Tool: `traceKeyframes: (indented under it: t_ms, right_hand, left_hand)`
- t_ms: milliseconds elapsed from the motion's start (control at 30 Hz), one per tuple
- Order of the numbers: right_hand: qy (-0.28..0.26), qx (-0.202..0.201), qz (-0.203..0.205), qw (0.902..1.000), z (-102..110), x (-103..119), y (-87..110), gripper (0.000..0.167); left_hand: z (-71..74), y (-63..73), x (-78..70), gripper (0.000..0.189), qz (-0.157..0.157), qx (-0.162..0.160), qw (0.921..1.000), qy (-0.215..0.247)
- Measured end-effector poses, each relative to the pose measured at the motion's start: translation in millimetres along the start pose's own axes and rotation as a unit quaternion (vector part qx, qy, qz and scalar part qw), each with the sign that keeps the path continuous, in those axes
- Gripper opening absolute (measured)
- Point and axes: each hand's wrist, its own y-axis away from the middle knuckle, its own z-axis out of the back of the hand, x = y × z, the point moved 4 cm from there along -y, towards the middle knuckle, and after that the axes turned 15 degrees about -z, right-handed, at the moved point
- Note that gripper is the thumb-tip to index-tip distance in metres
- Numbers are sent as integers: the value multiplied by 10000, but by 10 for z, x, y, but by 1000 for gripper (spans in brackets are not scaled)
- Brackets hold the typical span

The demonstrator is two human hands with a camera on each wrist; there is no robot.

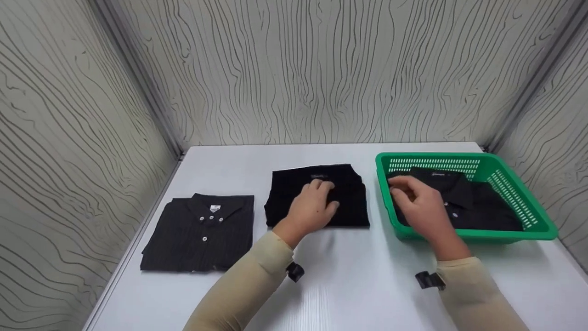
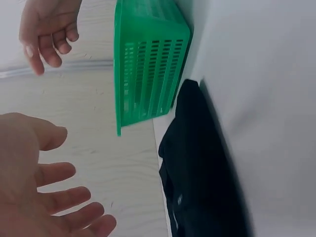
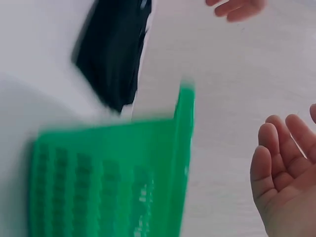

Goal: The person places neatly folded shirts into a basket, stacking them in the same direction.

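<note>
In the head view my left hand (image 1: 312, 206) hovers over a folded black garment (image 1: 351, 204) at the table's middle. The left wrist view shows that hand's fingers (image 2: 64, 200) spread and relaxed, with nothing in them and a gap to the cloth. My right hand (image 1: 420, 207) is over the left side of a green plastic basket (image 1: 505, 235), its fingers loosely bent and holding nothing. Inside the basket lies a folded black button shirt (image 1: 487, 207), partly hidden by that hand. The right wrist view has the right palm (image 3: 296, 197) beside the blurred basket wall (image 3: 113, 148).
On the table's left lies a folded dark shirt (image 1: 197, 241) with white buttons and a collar label. The white table (image 1: 340, 285) meets a wood-grain patterned panel (image 1: 303, 73) at the back, with similar panels on both sides. The basket stands near the right edge.
</note>
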Motion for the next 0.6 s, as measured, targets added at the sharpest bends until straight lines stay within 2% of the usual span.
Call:
traceKeyframes:
  t_ms: [167, 300, 467, 600]
  right_hand:
    - [-359, 423, -148, 9983, -364, 59, 191, 23]
    - [-741, 892, -384, 9925, -705, 69, 324, 23]
    - [-1052, 1710, -683, 9773, -1222, 150, 446, 27]
    - [-1263, 2479, -801, 9572, -1659, 210, 558, 37]
  left_hand:
    - [102, 338, 226, 48, 396, -187, 9983, 385]
    - [168, 622, 408, 49, 713, -375, 9955, 491]
    - [252, 920, 722, 50, 1213, -619, 9896, 463]
    - [324, 1140, 1018, 52, 1592, -784, 9831, 448]
